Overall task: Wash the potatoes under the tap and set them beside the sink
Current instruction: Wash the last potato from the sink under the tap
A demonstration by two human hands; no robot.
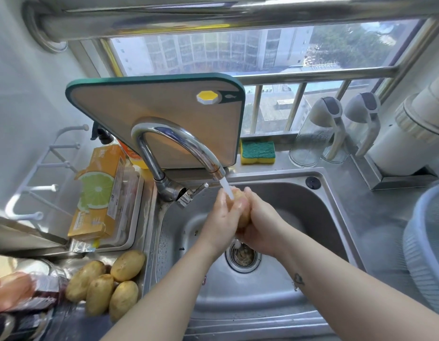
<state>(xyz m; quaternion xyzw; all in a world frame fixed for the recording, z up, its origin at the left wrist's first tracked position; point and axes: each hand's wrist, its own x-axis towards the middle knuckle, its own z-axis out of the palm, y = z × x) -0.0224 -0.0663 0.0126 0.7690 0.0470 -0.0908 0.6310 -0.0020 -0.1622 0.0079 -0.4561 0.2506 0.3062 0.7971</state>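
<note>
A potato is held under the running tap, over the middle of the sink. It is clasped by both hands: the left hand is curled round its left side and the right hand wrapped round its right. Four potatoes are piled on the desk at the sink's near left; the writing on the lime-pictured orange box behind them cannot be read.
</note>
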